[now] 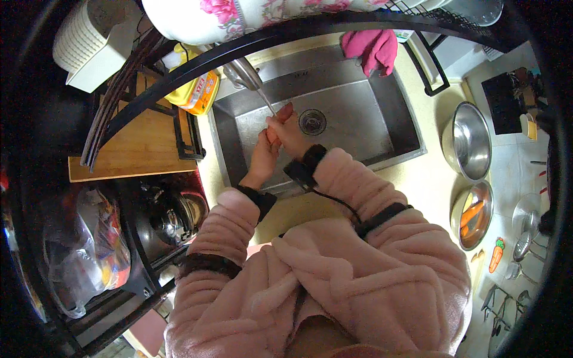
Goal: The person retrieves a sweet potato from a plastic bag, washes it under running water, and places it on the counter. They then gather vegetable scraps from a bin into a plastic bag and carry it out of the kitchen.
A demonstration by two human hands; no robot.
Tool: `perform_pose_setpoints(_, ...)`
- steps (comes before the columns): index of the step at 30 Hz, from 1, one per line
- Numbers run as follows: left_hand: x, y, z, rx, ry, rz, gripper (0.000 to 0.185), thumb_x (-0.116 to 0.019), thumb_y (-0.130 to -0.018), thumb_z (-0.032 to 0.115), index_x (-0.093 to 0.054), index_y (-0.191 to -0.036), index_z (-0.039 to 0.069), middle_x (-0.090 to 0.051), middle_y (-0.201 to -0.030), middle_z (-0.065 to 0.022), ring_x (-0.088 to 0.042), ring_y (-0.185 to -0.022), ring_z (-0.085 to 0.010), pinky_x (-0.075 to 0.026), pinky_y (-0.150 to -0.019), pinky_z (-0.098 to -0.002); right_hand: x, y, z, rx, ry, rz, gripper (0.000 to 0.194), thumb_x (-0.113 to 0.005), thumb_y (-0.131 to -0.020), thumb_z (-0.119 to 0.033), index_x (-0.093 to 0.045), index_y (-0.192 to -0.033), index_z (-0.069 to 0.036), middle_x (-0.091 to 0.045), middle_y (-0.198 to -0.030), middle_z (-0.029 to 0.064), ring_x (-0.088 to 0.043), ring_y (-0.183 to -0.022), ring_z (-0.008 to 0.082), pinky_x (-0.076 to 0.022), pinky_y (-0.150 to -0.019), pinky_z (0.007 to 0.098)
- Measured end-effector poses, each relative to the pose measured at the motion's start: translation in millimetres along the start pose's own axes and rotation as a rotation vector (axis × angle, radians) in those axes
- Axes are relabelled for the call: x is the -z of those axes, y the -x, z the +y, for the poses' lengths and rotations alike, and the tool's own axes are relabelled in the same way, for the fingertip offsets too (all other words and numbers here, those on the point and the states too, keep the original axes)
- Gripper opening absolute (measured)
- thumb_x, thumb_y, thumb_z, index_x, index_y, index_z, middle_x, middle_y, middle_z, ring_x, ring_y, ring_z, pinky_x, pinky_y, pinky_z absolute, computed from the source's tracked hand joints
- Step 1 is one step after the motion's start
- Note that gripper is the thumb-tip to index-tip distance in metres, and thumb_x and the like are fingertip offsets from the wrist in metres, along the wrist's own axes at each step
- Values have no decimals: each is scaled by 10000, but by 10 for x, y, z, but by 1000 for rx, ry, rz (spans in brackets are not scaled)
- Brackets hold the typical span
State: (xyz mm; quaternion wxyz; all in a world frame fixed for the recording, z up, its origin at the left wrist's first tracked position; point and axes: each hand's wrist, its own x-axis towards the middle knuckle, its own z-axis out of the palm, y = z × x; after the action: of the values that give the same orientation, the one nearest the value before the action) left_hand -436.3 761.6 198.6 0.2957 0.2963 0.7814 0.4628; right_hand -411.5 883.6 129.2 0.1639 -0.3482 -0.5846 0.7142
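Both my hands are close together over the left part of a stainless steel sink (349, 103), beneath the faucet (245, 76). A thin stream of water (267, 102) runs down onto them. My left hand (263, 156) is closed around the lower part of an orange root vegetable (271, 134), apparently a carrot. Across its upper part lies my right hand (293, 136), fingers wrapped over it. Much of the vegetable is hidden by my fingers. Just right of my hands is the round drain strainer (312, 122).
A black rack bar (286, 30) arches over the sink's far side. A yellow detergent bottle (199, 91) stands left of the faucet. A pink cloth (371, 49) hangs at the back. On the right are a metal bowl (472, 138) and another bowl (482, 235) holding carrots (472, 215).
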Motion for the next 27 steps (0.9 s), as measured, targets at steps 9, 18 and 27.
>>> perform_pose_setpoints(9,227,382,217,-19,-55,-27,404,-493,-954,275,-394,-1251,20,-595,-1026,-189,-601,-868,-316,-464,-764,-393,387,-386,-51,737,815,-259,292,-674,-786,-282,-579,-934,-49,-644,-865,100,-618,-796,254,-487,-737,367)
perform_pose_setpoints(18,587,364,168,364,814,-278,424,-487,-950,418,-489,-1163,52,-580,-944,-65,-554,-796,-149,-453,-735,-282,210,-235,-233,-264,-1133,-516,248,-539,-936,-269,-525,-913,-23,-616,-955,131,-588,-931,245,-456,-883,354)
perform_pose_setpoints(27,419,316,250,297,529,-85,467,-417,-947,521,-505,-1098,88,-541,-783,-9,-372,-504,-48,-293,-437,-188,266,30,-524,53,-693,-441,376,-383,-992,-378,-505,-1039,-25,-596,-1071,132,-561,-1045,265,-396,-979,406)
